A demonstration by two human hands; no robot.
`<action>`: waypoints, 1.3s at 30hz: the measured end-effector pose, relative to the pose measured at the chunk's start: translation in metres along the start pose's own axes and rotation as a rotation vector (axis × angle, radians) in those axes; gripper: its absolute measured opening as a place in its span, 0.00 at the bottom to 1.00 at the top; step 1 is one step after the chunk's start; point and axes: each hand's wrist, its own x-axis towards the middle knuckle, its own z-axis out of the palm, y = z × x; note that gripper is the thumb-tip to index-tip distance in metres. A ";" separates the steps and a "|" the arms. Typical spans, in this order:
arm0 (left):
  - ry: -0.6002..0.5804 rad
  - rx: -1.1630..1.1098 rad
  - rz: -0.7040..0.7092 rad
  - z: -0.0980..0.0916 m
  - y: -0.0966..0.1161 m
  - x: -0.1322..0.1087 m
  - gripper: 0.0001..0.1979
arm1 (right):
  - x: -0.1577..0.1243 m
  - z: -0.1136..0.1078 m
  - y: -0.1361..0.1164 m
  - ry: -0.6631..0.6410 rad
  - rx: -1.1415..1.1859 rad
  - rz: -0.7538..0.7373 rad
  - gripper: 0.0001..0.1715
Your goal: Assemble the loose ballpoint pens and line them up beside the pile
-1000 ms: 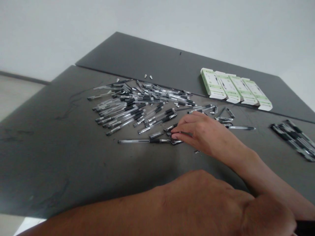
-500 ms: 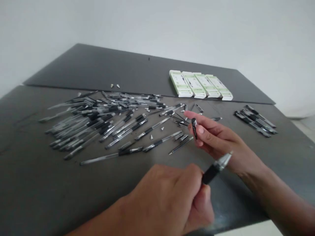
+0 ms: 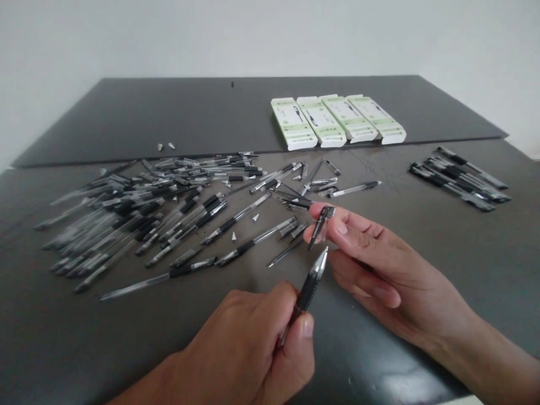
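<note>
While a dark grey tabletop (image 3: pixel 84 343) carries a heap of clear black-gripped gel pens (image 3: pixel 126 219), the left hand (image 3: pixel 248 343) and right hand (image 3: pixel 379 264) both pinch: the left, a single gel pen (image 3: pixel 307 295) by its grip; the right, a short black pen part (image 3: pixel 321 226) just above that pen's metal tip.

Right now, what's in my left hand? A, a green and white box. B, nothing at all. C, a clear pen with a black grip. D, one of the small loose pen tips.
C. The left hand pinches a clear pen with a black grip, its tip pointing up toward the right hand.
</note>
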 end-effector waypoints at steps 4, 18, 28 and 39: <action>-0.047 0.008 -0.067 -0.003 0.002 0.001 0.11 | -0.002 -0.001 0.002 0.027 -0.057 0.000 0.11; -0.044 -0.011 -0.047 -0.002 0.002 -0.001 0.11 | -0.002 -0.003 0.003 0.057 -0.148 -0.105 0.09; -0.044 -0.033 -0.052 -0.004 0.001 -0.001 0.09 | -0.006 -0.003 0.004 0.003 -0.265 -0.117 0.09; -0.064 -0.028 -0.054 -0.003 0.003 0.002 0.10 | -0.005 -0.008 0.008 0.138 -0.883 -0.681 0.12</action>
